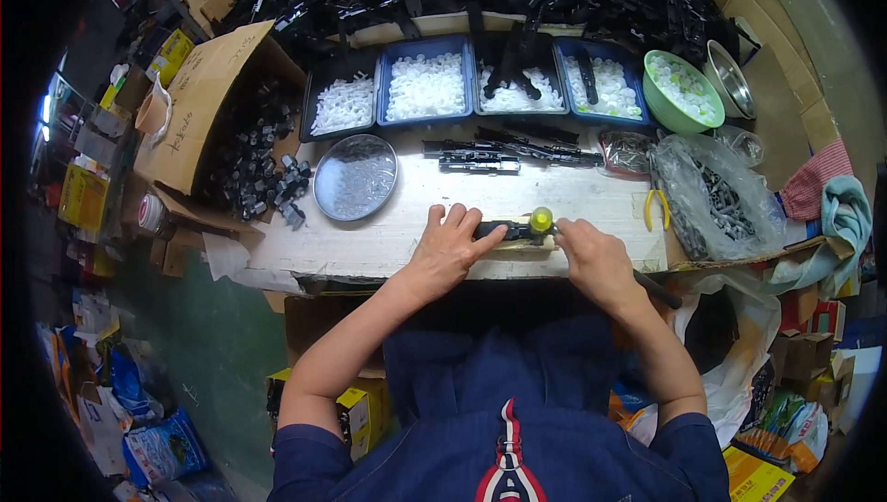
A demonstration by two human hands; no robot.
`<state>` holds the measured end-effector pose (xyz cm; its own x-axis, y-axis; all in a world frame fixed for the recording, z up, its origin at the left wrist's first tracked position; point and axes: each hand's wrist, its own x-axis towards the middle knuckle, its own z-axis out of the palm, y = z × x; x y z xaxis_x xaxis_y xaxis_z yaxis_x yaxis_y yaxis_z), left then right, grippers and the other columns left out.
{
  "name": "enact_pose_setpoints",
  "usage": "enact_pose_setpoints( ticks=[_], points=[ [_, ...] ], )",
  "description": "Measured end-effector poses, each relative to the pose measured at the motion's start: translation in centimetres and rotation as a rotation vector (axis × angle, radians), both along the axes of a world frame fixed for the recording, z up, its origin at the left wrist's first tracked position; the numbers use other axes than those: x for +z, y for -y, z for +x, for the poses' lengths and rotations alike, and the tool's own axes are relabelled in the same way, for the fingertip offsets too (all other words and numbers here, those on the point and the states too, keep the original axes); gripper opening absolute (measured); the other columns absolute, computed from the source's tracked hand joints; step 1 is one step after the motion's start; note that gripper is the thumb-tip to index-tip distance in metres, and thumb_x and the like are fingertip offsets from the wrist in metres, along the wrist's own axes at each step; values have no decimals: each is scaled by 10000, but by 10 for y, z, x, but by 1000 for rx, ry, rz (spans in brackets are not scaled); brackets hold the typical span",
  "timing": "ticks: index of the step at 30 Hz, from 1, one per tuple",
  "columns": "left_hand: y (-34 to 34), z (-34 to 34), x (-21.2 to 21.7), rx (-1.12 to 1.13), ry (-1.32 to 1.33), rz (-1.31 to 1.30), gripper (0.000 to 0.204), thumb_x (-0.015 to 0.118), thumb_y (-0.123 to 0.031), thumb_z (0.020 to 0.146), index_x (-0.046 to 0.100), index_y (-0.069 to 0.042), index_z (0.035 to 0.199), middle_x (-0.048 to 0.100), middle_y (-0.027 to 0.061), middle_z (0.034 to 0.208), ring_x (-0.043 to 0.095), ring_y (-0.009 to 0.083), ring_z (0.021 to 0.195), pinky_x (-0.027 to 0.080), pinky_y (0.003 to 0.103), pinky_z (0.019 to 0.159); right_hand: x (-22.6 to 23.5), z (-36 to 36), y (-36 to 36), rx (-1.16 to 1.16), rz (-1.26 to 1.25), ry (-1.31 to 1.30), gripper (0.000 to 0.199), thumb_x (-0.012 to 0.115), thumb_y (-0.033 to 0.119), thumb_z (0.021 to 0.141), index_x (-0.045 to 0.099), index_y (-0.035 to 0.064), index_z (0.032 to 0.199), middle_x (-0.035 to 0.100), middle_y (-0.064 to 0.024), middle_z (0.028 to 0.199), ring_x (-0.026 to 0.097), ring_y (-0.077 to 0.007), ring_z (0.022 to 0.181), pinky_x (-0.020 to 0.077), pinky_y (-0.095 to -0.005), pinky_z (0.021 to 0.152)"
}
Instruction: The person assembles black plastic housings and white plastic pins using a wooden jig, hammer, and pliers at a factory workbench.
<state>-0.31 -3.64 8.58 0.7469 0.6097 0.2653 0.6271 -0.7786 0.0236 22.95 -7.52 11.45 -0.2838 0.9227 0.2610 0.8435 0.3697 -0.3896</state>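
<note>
Near the front edge of the white worktop, my left hand [446, 251] steadies a dark slide-like mechanism [497, 231] with its thumb and forefinger; its other fingers are spread. The piece lies on a small pale block [525, 245]. To the right, my right hand [594, 262] is closed, with its fingertips close to the mechanism's right end. A mallet with a round, translucent yellow-green head [541, 218] is in this hand, its black handle [658, 290] sticking out below the palm. Whether the fingertips also pinch a small part is hidden.
Several black slide-like parts [517, 147] lie behind my hands. Blue trays [425, 119] and a green bowl [688, 125] hold white pieces. A round dish [355, 214], yellow-handled pliers [657, 210], a clear bag [684, 169] of grey parts and a cardboard box [199, 123] stand around.
</note>
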Motion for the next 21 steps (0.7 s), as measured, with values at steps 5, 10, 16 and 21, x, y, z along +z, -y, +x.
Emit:
enact_pose_setpoints(
  ticks=[5, 10, 16, 21],
  points=[
    [3, 2, 3, 33, -54, -60, 502, 530, -12, 694, 522, -195, 1162, 483, 97, 1038, 448, 233, 899, 298, 379, 765, 36, -14, 6, -9, 128, -71, 168, 531, 137, 816, 537, 34, 949, 552, -120, 739, 574, -300, 608, 460, -398, 522],
    [0, 7, 3, 25, -89, -23, 458, 519, -47, 726, 521, -188, 1161, 468, 91, 985, 442, 226, 898, 296, 378, 751, 11, -14, 1, -12, -65, 272, 156, 515, 178, 818, 528, 38, 887, 575, -116, 706, 588, -296, 575, 464, -387, 486],
    [6, 6, 5, 24, -97, -21, 462, 538, -52, 709, 538, -189, 1150, 456, 85, 945, 436, 225, 890, 294, 369, 742, 22, -20, 2, -30, 22, 207, 101, 494, 156, 834, 509, 56, 829, 568, -119, 649, 587, -293, 542, 462, -389, 474],
    [-12, 3, 2, -3, 8, -207, 555, 552, 40, 618, 570, -184, 1126, 476, 87, 872, 452, 247, 843, 370, 345, 699, 9, -19, -16, -52, -165, 294, 147, 495, 184, 838, 506, 45, 793, 592, -153, 696, 587, -318, 598, 454, -417, 516]
  ],
)
